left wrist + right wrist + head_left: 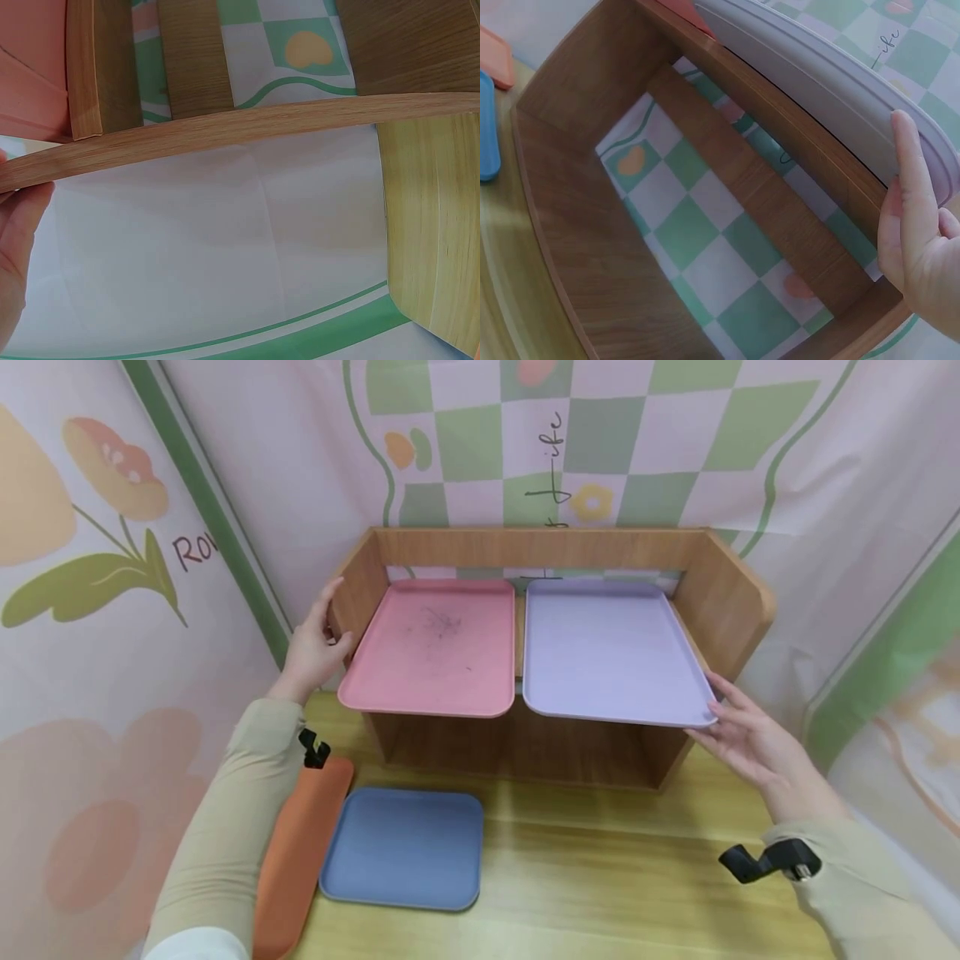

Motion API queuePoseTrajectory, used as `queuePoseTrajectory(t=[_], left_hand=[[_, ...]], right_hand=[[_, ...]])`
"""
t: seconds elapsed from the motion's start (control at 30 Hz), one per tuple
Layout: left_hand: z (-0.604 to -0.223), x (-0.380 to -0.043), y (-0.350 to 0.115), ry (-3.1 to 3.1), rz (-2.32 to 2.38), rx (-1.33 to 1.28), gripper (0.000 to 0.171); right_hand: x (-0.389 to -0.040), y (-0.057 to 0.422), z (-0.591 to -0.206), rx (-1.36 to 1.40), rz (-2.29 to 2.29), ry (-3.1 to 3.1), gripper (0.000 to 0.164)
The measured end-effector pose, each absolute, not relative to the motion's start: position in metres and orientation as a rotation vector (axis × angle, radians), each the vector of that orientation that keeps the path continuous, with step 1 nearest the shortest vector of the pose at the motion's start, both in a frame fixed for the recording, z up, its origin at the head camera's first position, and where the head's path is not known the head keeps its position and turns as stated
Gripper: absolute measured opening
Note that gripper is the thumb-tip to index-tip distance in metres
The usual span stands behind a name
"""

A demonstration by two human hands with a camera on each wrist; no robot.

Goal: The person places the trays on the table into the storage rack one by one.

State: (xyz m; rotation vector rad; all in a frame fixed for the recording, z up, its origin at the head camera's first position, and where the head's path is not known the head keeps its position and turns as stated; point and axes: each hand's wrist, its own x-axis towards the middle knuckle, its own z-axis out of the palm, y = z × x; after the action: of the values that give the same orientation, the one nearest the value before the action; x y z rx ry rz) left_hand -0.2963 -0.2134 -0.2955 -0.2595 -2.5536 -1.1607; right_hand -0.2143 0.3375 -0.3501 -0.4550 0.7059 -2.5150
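On the counter [600,877] stood a wooden shelf [547,547], which looked stiff and rather heavy. The purple tray [607,652] lay on the right half of its upper board, and the pink tray [435,685] lay beside it on the left half; their front parts reached out past the board. The purple tray seemed to be light, stiff plastic, smooth enough to slip but not likely to break. Its raised edge [585,717], near the front corners, appeared the best place to hold. The left hand [311,647] gripped the shelf at its left side; the right hand [757,747], rather narrow, pinched the purple tray's front right corner.
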Motion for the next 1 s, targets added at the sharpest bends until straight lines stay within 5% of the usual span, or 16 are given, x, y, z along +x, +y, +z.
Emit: queuePoseTrajectory(t=[0.3,0.57,1.0], left_hand=[[-0.297,-0.296,-0.214,-2.573,-1.167,-0.253,0.078],[-0.294,-0.295,-0.215,-2.562,-1.149,-0.268,0.078],[-0.296,-0.296,-0.215,-2.548,-1.155,-0.263,0.078]], right_hand=[[-0.210,0.341,-0.364,-0.587,-2.442,0.595,0.047],[-0.200,0.338,-0.419,-0.707,-2.338,0.628,0.048],[-0.178,0.292,-0.500,-0.247,-2.086,1.476,0.026]])
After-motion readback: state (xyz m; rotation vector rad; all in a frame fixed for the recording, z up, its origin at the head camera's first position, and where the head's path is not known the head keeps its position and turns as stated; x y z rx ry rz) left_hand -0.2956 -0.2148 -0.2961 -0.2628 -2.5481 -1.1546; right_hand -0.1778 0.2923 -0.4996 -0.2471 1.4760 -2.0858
